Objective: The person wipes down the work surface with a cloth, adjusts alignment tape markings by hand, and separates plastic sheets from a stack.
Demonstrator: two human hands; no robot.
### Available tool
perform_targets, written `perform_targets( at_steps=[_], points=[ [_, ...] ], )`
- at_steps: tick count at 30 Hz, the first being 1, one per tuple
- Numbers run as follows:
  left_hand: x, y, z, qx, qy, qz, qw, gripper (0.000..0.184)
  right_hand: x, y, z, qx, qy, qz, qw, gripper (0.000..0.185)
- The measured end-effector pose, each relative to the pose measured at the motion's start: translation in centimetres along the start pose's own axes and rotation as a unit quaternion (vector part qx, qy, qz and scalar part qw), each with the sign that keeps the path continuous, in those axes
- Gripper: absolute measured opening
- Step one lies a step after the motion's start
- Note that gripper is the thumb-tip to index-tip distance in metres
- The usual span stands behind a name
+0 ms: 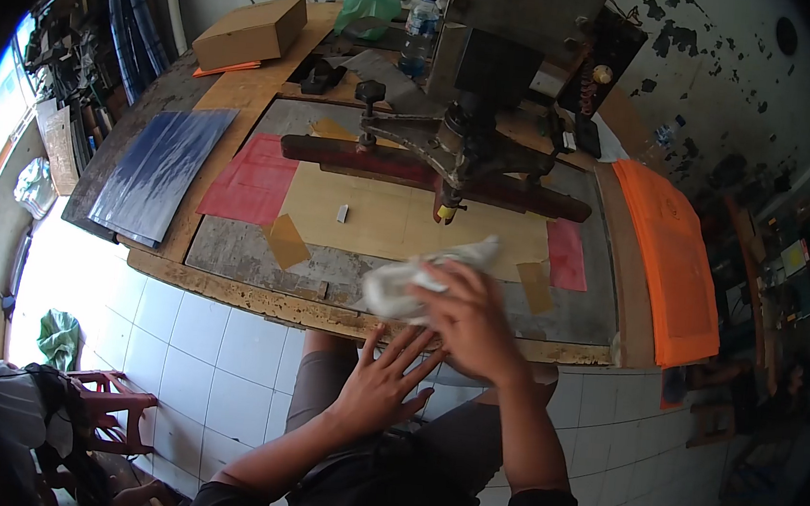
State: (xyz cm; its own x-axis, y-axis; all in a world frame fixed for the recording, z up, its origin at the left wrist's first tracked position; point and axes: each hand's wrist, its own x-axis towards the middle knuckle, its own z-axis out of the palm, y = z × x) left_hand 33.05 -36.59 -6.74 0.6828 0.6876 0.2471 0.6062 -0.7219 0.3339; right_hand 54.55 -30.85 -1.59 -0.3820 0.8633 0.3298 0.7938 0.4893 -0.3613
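From my end, through the head camera, I have the right hand [466, 321] with its fingers wrapped around a crumpled white cloth [392, 290]; both look slightly blurred. The cloth is over the near part of the surface [256, 304], overlapping the lower edge of the yellow sheet [380, 212] in my view. My left hand [386, 383] holds nothing: its fingers are spread wide, their tips by the wooden front edge, just below the cloth. I cannot tell whether they touch it.

Beyond the cloth, a dark red crossbar [374, 166] spans above the yellow sheet. A small white piece [342, 214] lies on that sheet, left of the cloth. I also see an orange stack [673, 276] along the right side, glossy blue sheets [161, 174] on the left, and a cardboard box [251, 35] farther back.
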Motion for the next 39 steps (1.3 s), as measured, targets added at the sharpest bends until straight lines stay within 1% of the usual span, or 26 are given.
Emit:
perform_targets(
  at_steps=[2, 4, 5, 6, 7, 8, 10, 11, 12, 13, 14, 17, 20, 21, 24, 25, 27, 30, 33, 36, 37, 39],
  points=[
    [0.2, 0.2, -0.5, 0.000, 0.014, 0.001, 1.000, 0.082, -1.7, 3.3, -1.6, -0.014, 0.041, 0.089, 0.995, 0.046],
    [0.2, 0.3, -0.5, 0.001, 0.015, -0.001, 1.000, 0.082, -3.9, 7.0, -3.4, -0.093, 0.090, 0.153, 0.980, 0.045],
    [0.2, 0.4, -0.5, 0.002, 0.016, -0.003, 1.000, 0.082, -5.1, 8.6, -4.3, -0.138, 0.088, 0.189, 0.968, 0.045],
    [0.3, 0.4, -0.5, 0.003, 0.017, -0.003, 1.000, 0.082, -5.7, 9.5, -5.3, -0.135, 0.106, 0.213, 0.962, 0.044],
    [0.3, 0.5, -0.5, 0.003, 0.019, -0.003, 1.000, 0.082, -6.3, 10.1, -5.9, -0.131, 0.124, 0.237, 0.955, 0.042],
    [0.3, 0.6, -0.4, 0.003, 0.020, -0.002, 1.000, 0.082, -7.0, 10.3, -5.8, -0.154, 0.111, 0.248, 0.950, 0.040],
    [0.3, 0.6, -0.4, 0.005, 0.023, -0.002, 1.000, 0.082, -7.4, 7.4, -5.3, -0.197, 0.085, 0.269, 0.939, 0.034],
    [0.5, 0.6, -0.4, 0.005, 0.024, -0.004, 1.000, 0.082, -7.4, 4.8, -4.4, -0.192, 0.060, 0.218, 0.955, 0.030],
    [0.5, 0.7, -0.4, 0.005, 0.023, -0.006, 1.000, 0.082, -7.3, 2.1, -3.5, -0.139, 0.054, 0.155, 0.977, 0.032],
    [0.4, 0.7, -0.4, 0.006, 0.019, -0.008, 1.000, 0.081, -7.6, -0.4, -3.1, -0.110, 0.028, 0.081, 0.990, 0.039],
    [0.2, 0.6, -0.1, 0.003, 0.018, -0.009, 1.000, 0.081, -7.4, -2.2, -3.1, -0.098, -0.005, 0.049, 0.994, 0.043],
    [-0.1, 0.5, 0.2, 0.003, 0.012, -0.014, 1.000, 0.081, -8.7, 0.5, -2.9, -0.083, 0.030, 0.076, 0.993, 0.041],
    [0.4, 0.9, -0.9, 0.012, 0.003, -0.010, 1.000, 0.080, -9.8, 5.2, -4.5, -0.143, 0.118, 0.207, 0.961, 0.040],
    [0.5, 0.9, -0.9, 0.014, 0.003, -0.009, 1.000, 0.080, -9.7, 5.5, -5.1, -0.163, 0.142, 0.244, 0.945, 0.040],
    [0.6, 0.9, -0.9, 0.013, 0.004, -0.008, 1.000, 0.081, -9.8, 2.7, -3.9, -0.193, 0.104, 0.268, 0.938, 0.038],
    [0.7, 0.9, -0.8, 0.012, 0.004, -0.010, 1.000, 0.081, -9.9, 1.0, -2.9, -0.191, 0.069, 0.217, 0.955, 0.037],
    [0.6, 0.7, -0.7, 0.013, -0.007, -0.011, 1.000, 0.081, -9.5, -2.6, -2.1, -0.105, 0.053, 0.078, 0.990, 0.036],
    [0.9, 0.6, -1.2, 0.023, -0.007, -0.007, 1.000, 0.081, -10.5, -0.7, -2.1, -0.094, 0.087, 0.084, 0.988, 0.041],
    [1.2, 0.6, -1.4, 0.039, -0.002, 0.000, 0.999, 0.080, -11.7, 4.2, -3.3, -0.153, 0.171, 0.220, 0.948, 0.037],
    [1.8, 0.3, -1.1, 0.040, 0.007, 0.008, 0.999, 0.081, -11.2, 4.9, -4.4, -0.190, 0.174, 0.260, 0.931, 0.031],
    [2.1, 0.2, -1.0, 0.038, 0.010, 0.009, 0.999, 0.081, -10.7, 4.0, -4.0, -0.163, 0.166, 0.245, 0.941, 0.030],
    [2.9, 0.2, -0.9, 0.033, 0.016, 0.013, 0.999, 0.081, -9.2, 1.4, -3.2, -0.076, 0.112, 0.152, 0.979, 0.031]
  ],
)
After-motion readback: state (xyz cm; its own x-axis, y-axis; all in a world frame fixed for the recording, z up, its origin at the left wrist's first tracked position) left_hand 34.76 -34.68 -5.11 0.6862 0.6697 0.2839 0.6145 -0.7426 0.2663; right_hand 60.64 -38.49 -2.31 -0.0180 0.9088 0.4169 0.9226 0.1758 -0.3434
